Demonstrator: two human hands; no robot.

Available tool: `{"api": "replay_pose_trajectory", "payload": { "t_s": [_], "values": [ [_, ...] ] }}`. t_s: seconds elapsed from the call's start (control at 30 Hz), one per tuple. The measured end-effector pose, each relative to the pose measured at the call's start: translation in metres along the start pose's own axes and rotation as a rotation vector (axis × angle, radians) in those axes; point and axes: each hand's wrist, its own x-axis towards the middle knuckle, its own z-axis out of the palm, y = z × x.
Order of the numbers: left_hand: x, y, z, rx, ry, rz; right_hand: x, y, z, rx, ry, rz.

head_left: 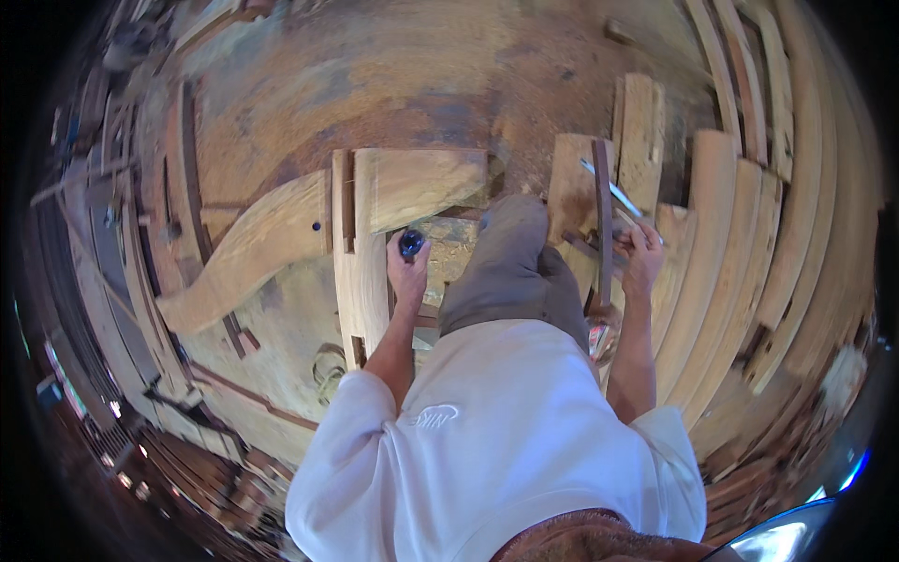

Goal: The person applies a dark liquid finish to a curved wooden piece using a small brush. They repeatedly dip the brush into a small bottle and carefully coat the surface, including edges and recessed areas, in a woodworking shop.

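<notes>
My left hand [408, 273] is closed around a dark, shiny object with a round end [410, 244], seen end-on, so its kind is unclear. That hand is beside the pale upright timber [358, 290], which has slots cut in it and is joined to a wide wooden piece [421, 183] and a curved plank [267, 239]. On the right, my right hand [641, 258] has its fingers closed at the lower end of a thin, pale blue-white strip [611, 190]. A dark narrow wooden strip [603, 225] stands just left of this hand.
Several long curved timbers [702, 225] lie along the right side. A short board [567, 178] lies ahead of my right hand. Darker wooden strips [192, 187] and beams [103, 253] are at the left. Wood shavings [449, 248] lie between the timber and my leg [501, 267].
</notes>
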Motion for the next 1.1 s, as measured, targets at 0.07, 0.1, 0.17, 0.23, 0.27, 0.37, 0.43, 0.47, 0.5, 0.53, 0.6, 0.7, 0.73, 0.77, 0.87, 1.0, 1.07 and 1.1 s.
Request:
{"api": "replay_pose_trajectory", "payload": {
  "t_s": [0.07, 0.1, 0.17, 0.23, 0.27, 0.37, 0.43, 0.47, 0.5, 0.53, 0.6, 0.7, 0.73, 0.77, 0.87, 1.0, 1.07, 1.1],
  "values": [
    [0.017, 0.008, 0.012, 0.081, -0.024, 0.017, 0.017, -0.016, -0.003, 0.003, 0.028, -0.008],
    [0.027, 0.010, 0.020, 0.121, -0.040, 0.019, 0.026, -0.023, -0.004, 0.015, 0.051, -0.014],
    [0.053, 0.027, 0.035, 0.134, -0.073, -0.010, 0.041, -0.032, -0.009, -0.031, 0.068, -0.049],
    [0.078, 0.016, 0.053, 0.197, 0.010, 0.072, 0.052, -0.038, -0.009, -0.037, 0.066, -0.048],
    [0.087, 0.015, 0.061, 0.169, 0.046, 0.043, 0.062, -0.041, -0.007, -0.019, 0.060, -0.043],
    [0.122, 0.020, 0.084, 0.067, 0.138, -0.054, 0.105, -0.060, 0.021, -0.033, 0.002, -0.013],
    [0.154, 0.019, 0.094, -0.004, 0.196, -0.136, 0.147, -0.067, 0.057, -0.055, -0.067, 0.027],
    [0.166, 0.014, 0.103, -0.020, 0.241, -0.172, 0.175, -0.074, 0.081, -0.093, -0.111, 0.040],
    [0.177, 0.009, 0.109, -0.029, 0.292, -0.207, 0.204, -0.086, 0.111, -0.127, -0.161, 0.058],
    [0.189, 0.007, 0.118, -0.043, 0.352, -0.244, 0.232, -0.099, 0.154, -0.254, -0.200, 0.045],
    [0.216, -0.002, 0.122, -0.007, 0.453, -0.307, 0.288, -0.121, 0.258, -0.339, -0.373, 0.047],
    [0.234, 0.026, 0.131, -0.028, 0.560, -0.521, 0.357, -0.168, 0.387, -0.579, -0.653, -0.070],
    [0.253, 0.039, 0.122, -0.024, 0.626, -0.546, 0.367, -0.180, 0.446, -0.588, -0.763, -0.115],
    [0.270, 0.047, 0.114, -0.023, 0.694, -0.568, 0.371, -0.192, 0.498, -0.578, -0.798, -0.116],
    [0.288, 0.075, 0.105, -0.049, 0.847, -0.653, 0.377, -0.217, 0.607, -0.608, -0.929, -0.102],
    [0.317, 0.100, 0.097, -0.056, 1.078, -0.742, 0.381, -0.189, 0.730, -0.720, -1.167, -0.034],
    [0.326, 0.099, 0.112, -0.083, 1.153, -0.874, 0.384, -0.163, 0.780, -0.815, -1.364, -0.005],
    [0.330, 0.092, 0.108, -0.079, 1.197, -0.920, 0.379, -0.146, 0.809, -0.909, -1.454, -0.051]
  ]
}}
